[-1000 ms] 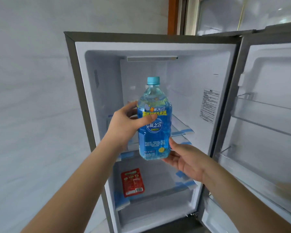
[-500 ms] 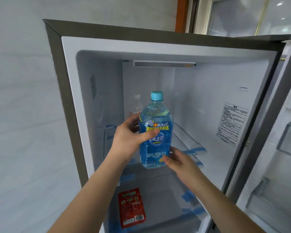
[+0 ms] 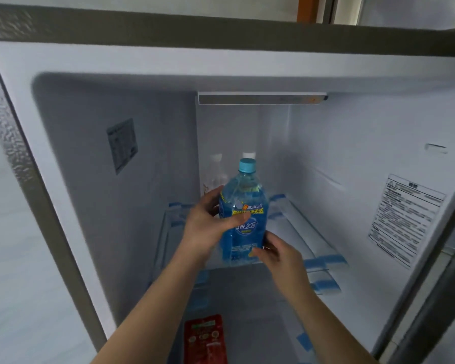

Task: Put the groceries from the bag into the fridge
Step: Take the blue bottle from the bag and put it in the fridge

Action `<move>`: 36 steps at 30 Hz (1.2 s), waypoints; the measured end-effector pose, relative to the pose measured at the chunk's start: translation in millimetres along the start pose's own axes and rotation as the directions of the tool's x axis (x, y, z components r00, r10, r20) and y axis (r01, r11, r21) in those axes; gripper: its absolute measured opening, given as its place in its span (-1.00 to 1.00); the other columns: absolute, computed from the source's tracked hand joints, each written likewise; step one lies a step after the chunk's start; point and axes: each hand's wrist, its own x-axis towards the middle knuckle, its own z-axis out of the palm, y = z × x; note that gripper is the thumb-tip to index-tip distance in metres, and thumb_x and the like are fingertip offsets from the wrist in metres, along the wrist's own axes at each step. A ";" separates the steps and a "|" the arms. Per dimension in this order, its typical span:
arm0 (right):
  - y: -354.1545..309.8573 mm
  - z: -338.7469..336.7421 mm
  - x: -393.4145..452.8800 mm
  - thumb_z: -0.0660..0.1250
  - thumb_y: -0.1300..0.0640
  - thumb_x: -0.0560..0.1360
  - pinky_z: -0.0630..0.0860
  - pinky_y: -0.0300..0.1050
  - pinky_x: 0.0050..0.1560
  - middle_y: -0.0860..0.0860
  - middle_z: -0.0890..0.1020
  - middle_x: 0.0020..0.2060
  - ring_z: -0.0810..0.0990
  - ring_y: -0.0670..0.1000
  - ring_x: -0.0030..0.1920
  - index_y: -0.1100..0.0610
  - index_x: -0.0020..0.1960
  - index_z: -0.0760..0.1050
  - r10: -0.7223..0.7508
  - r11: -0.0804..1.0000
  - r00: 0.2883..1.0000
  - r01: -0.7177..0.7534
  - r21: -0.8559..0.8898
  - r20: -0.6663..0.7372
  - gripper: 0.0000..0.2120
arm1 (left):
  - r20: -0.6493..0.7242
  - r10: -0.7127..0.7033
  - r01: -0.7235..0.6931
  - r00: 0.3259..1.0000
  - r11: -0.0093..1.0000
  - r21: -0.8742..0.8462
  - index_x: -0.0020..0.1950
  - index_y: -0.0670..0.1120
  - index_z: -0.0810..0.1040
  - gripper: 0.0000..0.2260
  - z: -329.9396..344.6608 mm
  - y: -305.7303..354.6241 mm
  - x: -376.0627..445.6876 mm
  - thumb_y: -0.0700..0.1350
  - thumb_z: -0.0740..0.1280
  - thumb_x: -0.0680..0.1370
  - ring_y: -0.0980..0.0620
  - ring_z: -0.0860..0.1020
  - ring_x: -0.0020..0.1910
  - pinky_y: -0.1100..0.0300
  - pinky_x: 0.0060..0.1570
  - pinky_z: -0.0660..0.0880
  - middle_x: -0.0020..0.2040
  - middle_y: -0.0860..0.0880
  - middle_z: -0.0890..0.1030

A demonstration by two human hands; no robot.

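Nearest, a red packet lies flat on the lower shelf. Above it, the right hand pinches the blue bottle near its base while the left hand wraps its middle, a two-handed grip that probably keeps it upright above the upper shelf. Behind stand two pale bottles.

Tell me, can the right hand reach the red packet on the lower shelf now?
Probably not yet: the right hand is holding the blue bottle near its base. Otherwise the way down to the red packet looks open.
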 end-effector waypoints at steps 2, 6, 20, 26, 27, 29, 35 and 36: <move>5.4 1.0 6.8 0.40 0.15 0.50 0.53 -0.35 0.06 -0.19 0.65 0.06 0.62 -0.27 0.03 0.05 0.26 0.52 0.008 1.000 1.000 -0.008 -0.021 0.007 -0.67 | -0.004 -0.006 0.006 1.000 1.000 0.000 0.20 -0.11 0.59 -0.51 0.6 -5.6 8.6 -0.35 0.56 0.31 0.04 0.67 0.01 0.29 -0.12 0.56 0.04 -0.05 0.71; 12.2 6.2 18.1 0.41 0.19 0.49 0.52 -0.38 0.04 -0.19 0.65 0.04 0.62 -0.28 0.02 0.06 0.25 0.54 0.007 1.000 1.000 -0.007 -0.015 -0.016 -0.66 | 0.001 -0.022 0.022 1.000 1.000 0.003 0.13 -0.04 0.61 -0.55 -0.1 -13.5 21.7 -0.37 0.55 0.32 0.07 0.67 -0.03 0.29 -0.15 0.56 -0.02 0.02 0.72; 27.8 18.8 34.5 0.40 0.25 0.49 0.43 -0.52 -0.03 -0.12 0.66 0.05 0.59 -0.28 -0.01 0.09 0.22 0.56 0.047 0.998 0.998 -0.049 -0.048 -0.030 -0.68 | -0.015 -0.065 0.066 0.998 0.998 0.025 0.23 -0.07 0.59 -0.41 -1.2 -40.0 36.2 -0.20 0.63 0.21 -0.04 0.65 0.10 0.20 -0.06 0.58 0.09 -0.04 0.70; 29.8 19.2 37.4 0.39 0.22 0.50 0.42 -0.53 -0.02 -0.08 0.66 0.08 0.61 -0.18 0.06 0.09 0.23 0.54 0.051 0.996 0.998 -0.053 -0.064 -0.036 -0.70 | -0.027 -0.067 0.069 0.997 0.995 0.065 0.26 -0.03 0.56 -0.35 -2.4 -46.0 33.4 0.02 0.61 0.20 -0.01 0.64 0.14 0.00 0.11 0.59 0.14 -0.01 0.68; 30.1 19.6 37.1 0.39 0.21 0.50 0.42 -0.53 -0.02 -0.08 0.66 0.09 0.61 -0.17 0.07 0.08 0.23 0.54 0.049 0.996 0.998 -0.051 -0.073 -0.037 -0.70 | -0.037 -0.080 0.082 0.996 0.995 0.063 0.29 -0.02 0.53 -0.33 -1.9 -47.8 32.4 0.02 0.62 0.21 0.00 0.64 0.14 -0.01 0.12 0.59 0.16 -0.02 0.67; 30.5 21.0 36.8 0.39 0.19 0.50 0.43 -0.52 -0.01 -0.07 0.66 0.09 0.61 -0.16 0.08 0.08 0.23 0.54 0.035 0.995 0.998 -0.039 -0.091 -0.048 -0.70 | -0.096 -0.121 0.125 0.988 0.992 0.035 0.33 -0.01 0.44 -0.27 -0.8 -49.9 30.3 -0.05 0.65 0.23 0.04 0.63 0.15 0.05 0.11 0.60 0.19 -0.02 0.64; 29.7 22.1 37.4 0.40 0.18 0.50 0.53 -0.23 0.12 -0.03 0.66 0.11 0.62 -0.09 0.10 0.10 0.24 0.52 0.044 0.993 0.997 -0.049 -0.107 -0.056 -0.68 | -0.159 -0.085 0.105 0.984 0.987 0.120 0.19 0.04 0.47 -0.49 1.8 -56.1 26.5 -0.12 0.61 0.33 0.10 0.61 0.16 0.18 0.08 0.59 0.18 0.03 0.63; 30.3 22.3 37.0 0.40 0.18 0.50 0.52 -0.29 0.10 -0.03 0.66 0.11 0.62 -0.10 0.10 0.10 0.25 0.52 0.041 0.993 0.998 -0.047 -0.107 -0.056 -0.68 | -0.171 -0.061 0.086 0.983 0.986 0.141 0.24 0.00 0.48 -0.47 3.0 -57.7 25.2 -0.10 0.60 0.34 0.11 0.60 0.17 0.25 0.05 0.58 0.19 0.04 0.62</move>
